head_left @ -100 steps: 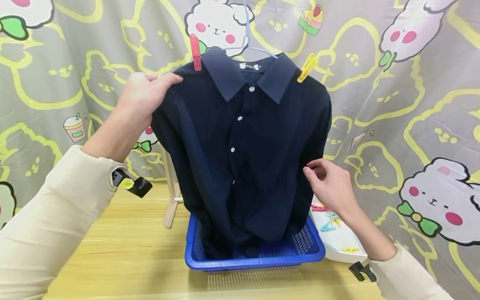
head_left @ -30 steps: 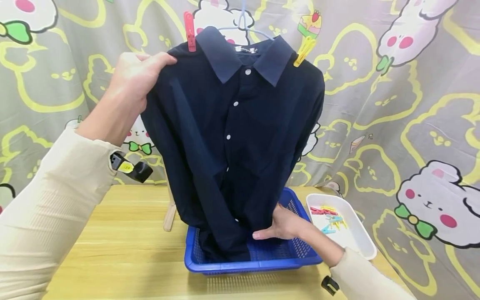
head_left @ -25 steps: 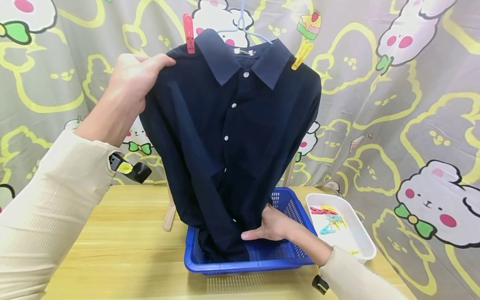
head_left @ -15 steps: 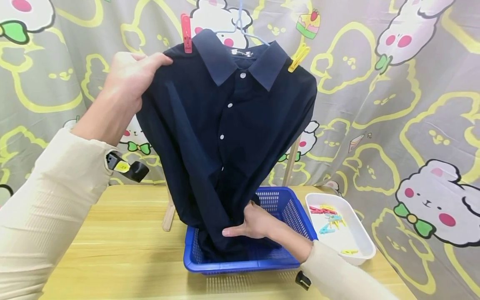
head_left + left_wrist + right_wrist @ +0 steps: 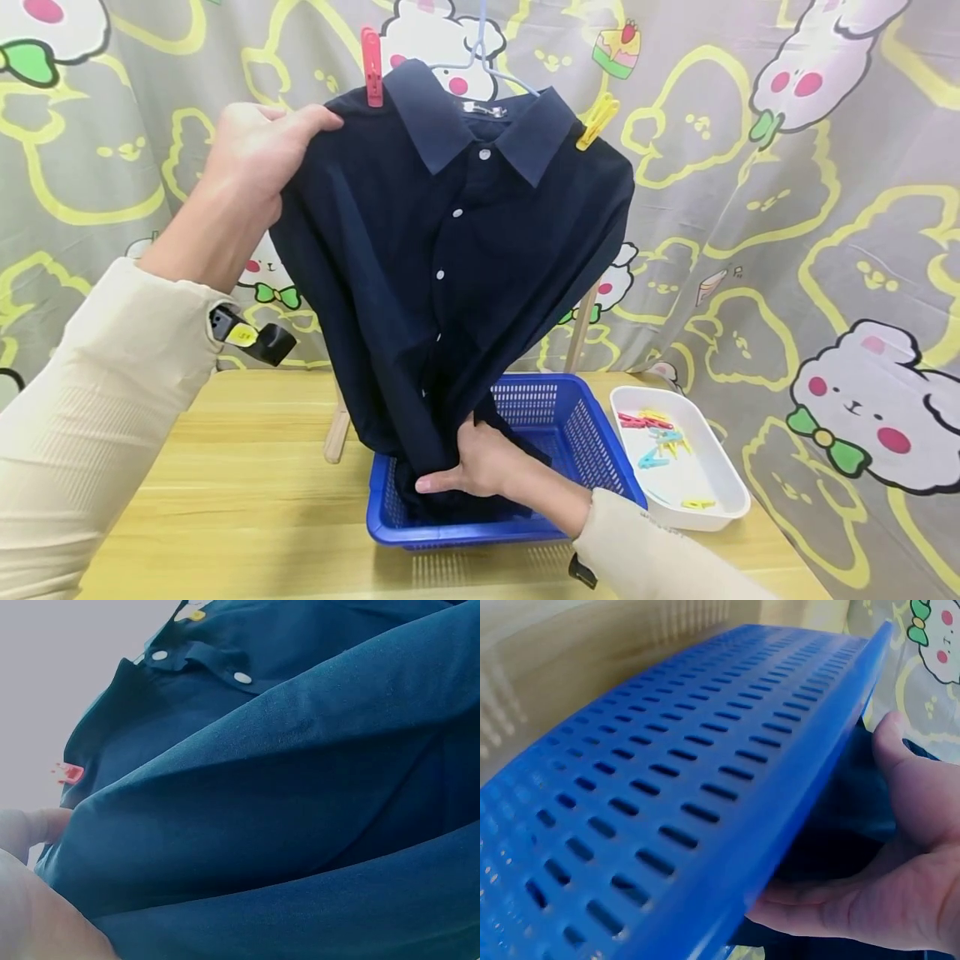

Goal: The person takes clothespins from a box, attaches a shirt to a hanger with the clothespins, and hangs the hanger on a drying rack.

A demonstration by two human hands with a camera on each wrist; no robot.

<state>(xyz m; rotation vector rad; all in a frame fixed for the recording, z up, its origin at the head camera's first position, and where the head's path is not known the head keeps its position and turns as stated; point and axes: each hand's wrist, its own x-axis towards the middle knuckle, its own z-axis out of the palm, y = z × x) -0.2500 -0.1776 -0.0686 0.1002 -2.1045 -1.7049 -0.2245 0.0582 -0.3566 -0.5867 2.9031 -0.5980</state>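
Note:
A navy button-up shirt (image 5: 517,242) hangs on a light blue hanger (image 5: 480,50), its lower part reaching into a blue basket (image 5: 592,433). My left hand (image 5: 251,158) pinches the shoulder at the left, thumb in front. Beside it a red clothespin (image 5: 372,71) stands on the shirt, and a yellow clothespin (image 5: 597,122) is on the other shoulder. My right hand (image 5: 491,458) lies against the shirt's lower part inside the basket, thumb stretched out and apart from the fingers. In the right wrist view the fingers are nearly straight, their tips hidden by the basket's rim.
A white tray (image 5: 731,500) with several red, yellow and blue clothespins stands right of the basket. Wooden stand legs (image 5: 581,329) show behind the shirt. A patterned curtain (image 5: 765,250) backs the wooden table (image 5: 217,500).
My right hand has gone down from beside the shirt into the basket, then moved left, pushing the shirt's lower part along. My left hand keeps its pinch, shifting slightly up and left.

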